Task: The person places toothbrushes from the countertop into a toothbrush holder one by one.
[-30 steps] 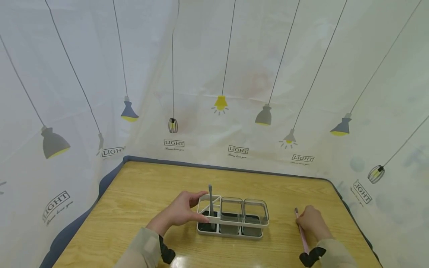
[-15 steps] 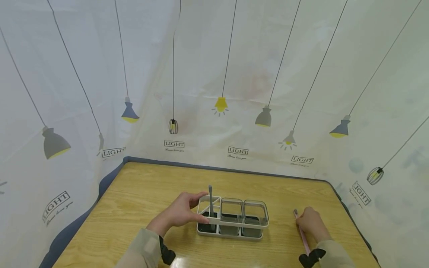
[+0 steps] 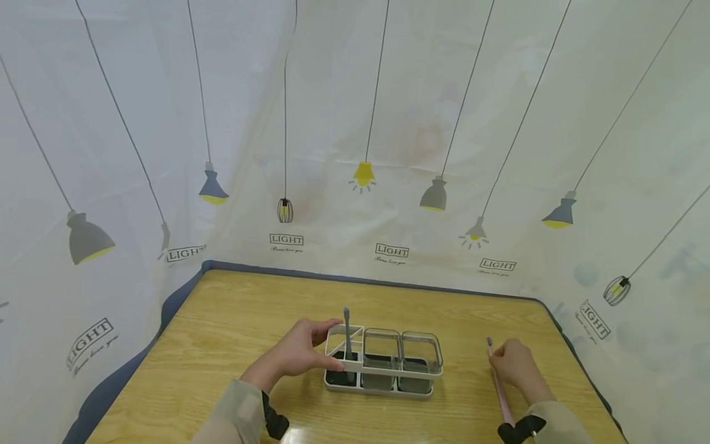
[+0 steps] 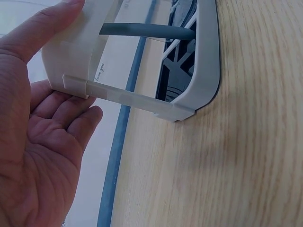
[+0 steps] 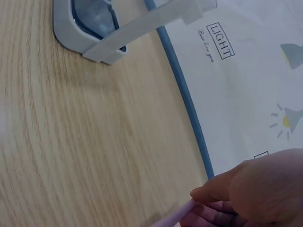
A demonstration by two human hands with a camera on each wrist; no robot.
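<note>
Left hand [image 3: 302, 350] grips the white rack [image 3: 399, 372] at one end, grey stick [image 3: 347, 333] standing inside; right hand [image 3: 516, 365] pinches a pink toothbrush [image 3: 501, 398]!

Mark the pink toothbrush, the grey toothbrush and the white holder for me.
Pink toothbrush [image 3: 502, 401], head view: on its handle.
Grey toothbrush [image 3: 347, 340], head view: on its upright stem.
White holder [image 3: 388, 372], head view: on its upper front rail.

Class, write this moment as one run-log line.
Left hand: grips white rectangular plastic rack; Right hand: pinches slim pink toothbrush; Rack: holds standing grey toothbrush, two clear squarish cups; Surface: yellowish wooden table
</note>
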